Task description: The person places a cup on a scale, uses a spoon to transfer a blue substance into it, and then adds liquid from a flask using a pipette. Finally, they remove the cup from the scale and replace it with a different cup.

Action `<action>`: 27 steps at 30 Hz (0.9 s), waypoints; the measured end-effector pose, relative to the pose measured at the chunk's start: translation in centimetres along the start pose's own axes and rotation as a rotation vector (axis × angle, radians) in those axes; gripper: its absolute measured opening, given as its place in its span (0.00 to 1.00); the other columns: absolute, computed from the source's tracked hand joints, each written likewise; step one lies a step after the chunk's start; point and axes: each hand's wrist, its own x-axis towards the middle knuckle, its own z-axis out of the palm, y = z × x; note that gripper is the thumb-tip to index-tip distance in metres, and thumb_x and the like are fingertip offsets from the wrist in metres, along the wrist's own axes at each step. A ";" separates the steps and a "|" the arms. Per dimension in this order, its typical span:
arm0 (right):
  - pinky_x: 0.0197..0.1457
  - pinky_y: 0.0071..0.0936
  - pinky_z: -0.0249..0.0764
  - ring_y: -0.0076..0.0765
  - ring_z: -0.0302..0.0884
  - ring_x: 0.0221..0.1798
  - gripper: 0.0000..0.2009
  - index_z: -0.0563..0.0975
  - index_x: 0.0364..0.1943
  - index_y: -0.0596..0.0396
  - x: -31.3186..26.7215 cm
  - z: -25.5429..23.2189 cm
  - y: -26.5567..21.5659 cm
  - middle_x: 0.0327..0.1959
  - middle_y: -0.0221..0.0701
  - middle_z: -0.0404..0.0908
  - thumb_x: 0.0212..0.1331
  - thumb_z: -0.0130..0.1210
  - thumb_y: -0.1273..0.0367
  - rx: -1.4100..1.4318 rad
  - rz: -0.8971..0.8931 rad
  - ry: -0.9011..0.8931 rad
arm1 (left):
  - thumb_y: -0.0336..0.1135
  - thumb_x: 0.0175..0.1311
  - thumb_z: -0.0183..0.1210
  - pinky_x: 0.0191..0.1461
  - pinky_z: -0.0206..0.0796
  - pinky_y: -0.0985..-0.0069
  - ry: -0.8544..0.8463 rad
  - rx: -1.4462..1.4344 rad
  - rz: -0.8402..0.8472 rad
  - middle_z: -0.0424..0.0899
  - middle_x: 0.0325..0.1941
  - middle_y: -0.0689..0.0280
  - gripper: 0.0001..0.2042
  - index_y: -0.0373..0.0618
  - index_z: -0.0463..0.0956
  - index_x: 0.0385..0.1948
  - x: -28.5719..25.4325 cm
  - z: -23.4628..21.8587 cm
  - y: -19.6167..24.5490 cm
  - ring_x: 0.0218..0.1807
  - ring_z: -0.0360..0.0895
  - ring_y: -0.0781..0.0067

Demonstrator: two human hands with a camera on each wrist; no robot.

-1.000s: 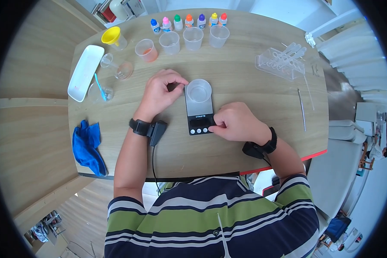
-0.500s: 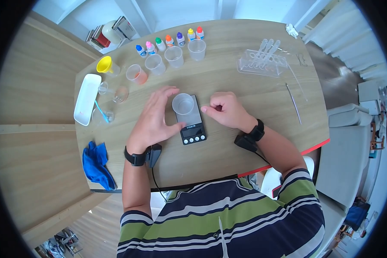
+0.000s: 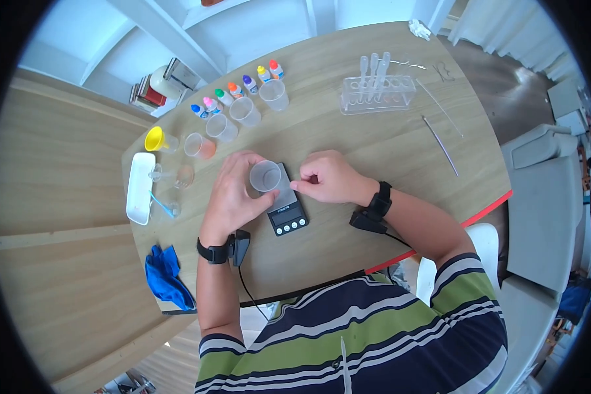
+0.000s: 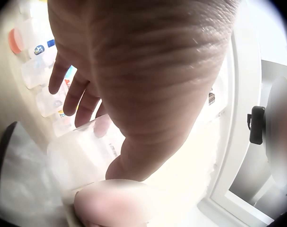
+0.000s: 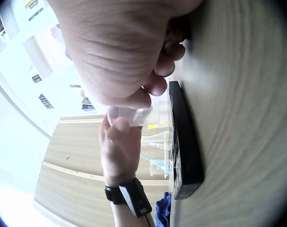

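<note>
With your left hand [image 3: 233, 198] half-open, gripping the light-looking clear round plastic cup [image 3: 265, 176], squeeze its flexible-looking sides gently, your right hand [image 3: 330, 178] curled, apparently empty

Crumpled blue cloth [image 3: 168, 278], long white tray [image 3: 139, 197], books [image 3: 150, 96], wadded white tissue [image 3: 419, 29], pale curtain [image 3: 499, 56], white chair [image 3: 484, 244]

Wooden panelling [image 3: 52, 243] is rising along the left, with white shelving [image 3: 256, 29] standing beyond the surface [image 3: 348, 217] and holding books [image 3: 152, 92]. Pale curtains [image 3: 505, 39] are hanging at the upper right above a greyish floor [image 3: 515, 82]; bright light is washing over the shelving.
</note>
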 end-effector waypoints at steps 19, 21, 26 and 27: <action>0.32 0.46 0.72 0.48 0.79 0.27 0.18 0.77 0.18 0.51 -0.3 0.5 0.6 0.19 0.34 0.76 0.57 0.75 0.64 -0.066 -0.065 0.005 | 0.47 0.54 0.74 0.70 0.74 0.58 -0.126 0.426 0.120 0.91 0.58 0.53 0.31 0.41 0.82 0.60 22.3 1.9 1.6 0.63 0.86 0.50; 0.32 0.46 0.72 0.49 0.79 0.27 0.18 0.76 0.17 0.51 -0.3 0.4 0.6 0.19 0.34 0.76 0.57 0.75 0.64 -0.063 -0.051 -0.008 | 0.49 0.55 0.73 0.70 0.72 0.57 -0.131 0.456 0.119 0.91 0.57 0.54 0.32 0.42 0.82 0.60 22.9 2.6 1.1 0.63 0.87 0.50; 0.33 0.49 0.73 0.53 0.80 0.26 0.18 0.79 0.17 0.51 -0.2 0.4 0.5 0.18 0.38 0.79 0.59 0.73 0.61 -0.069 -0.068 -0.001 | 0.49 0.51 0.73 0.73 0.65 0.49 -0.130 0.403 0.067 0.92 0.56 0.57 0.32 0.46 0.84 0.61 23.2 4.0 0.7 0.62 0.86 0.50; 0.33 0.49 0.73 0.53 0.80 0.26 0.18 0.79 0.17 0.51 -0.2 0.4 0.6 0.18 0.38 0.79 0.59 0.73 0.61 -0.068 -0.068 0.000 | 0.49 0.51 0.73 0.73 0.66 0.48 -0.123 0.419 0.046 0.92 0.56 0.58 0.32 0.47 0.84 0.60 23.0 4.3 0.8 0.62 0.86 0.50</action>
